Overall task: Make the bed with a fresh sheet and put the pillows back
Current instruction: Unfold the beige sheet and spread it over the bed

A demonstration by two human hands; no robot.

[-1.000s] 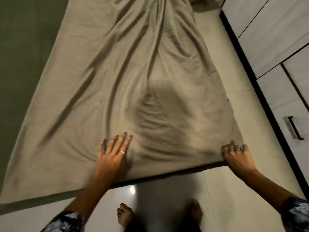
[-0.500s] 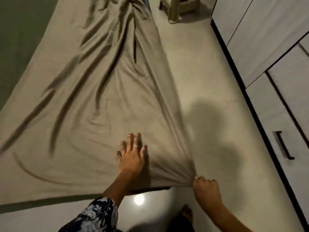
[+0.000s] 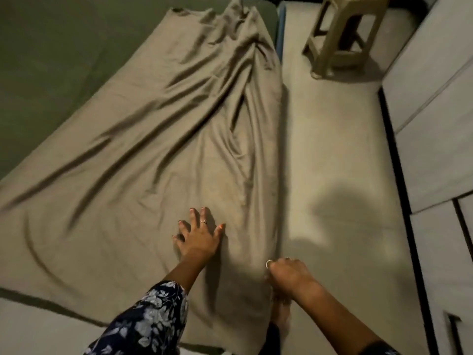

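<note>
Lying across the green mattress (image 3: pixel 51 73), the beige sheet (image 3: pixel 158 155) is the thing that everything else is placed around. It is much wrinkled, with long folds that run from its far end toward the near right corner. Its far end is bunched together near the head of the mattress. To the left of the sheet and beyond it, the mattress is uncovered.

On the sheet, close to its near right part, the left hand (image 3: pixel 199 235) rests flat with the fingers spread and straight, pressing the cloth. A ring is on one finger. The floral sleeve (image 3: pixel 143 321) of this arm is over the near edge of the sheet.

At the right edge of the sheet, near the corner, the right hand (image 3: pixel 286 272) is closed with curled fingers, and it grips the border of the cloth there. A ring is visible on this hand too. Below this hand a bare foot (image 3: pixel 281 316) stands on the floor, partly blurred.

To the right of the sheet is the pale floor (image 3: pixel 332 149) with a dark shadow on it. Beyond the far right corner of the sheet a plastic stool (image 3: pixel 345 32) stands on the floor. Further right of the sheet, past the floor, are the light cupboard doors (image 3: pixel 435 124) with dark edges.
</note>
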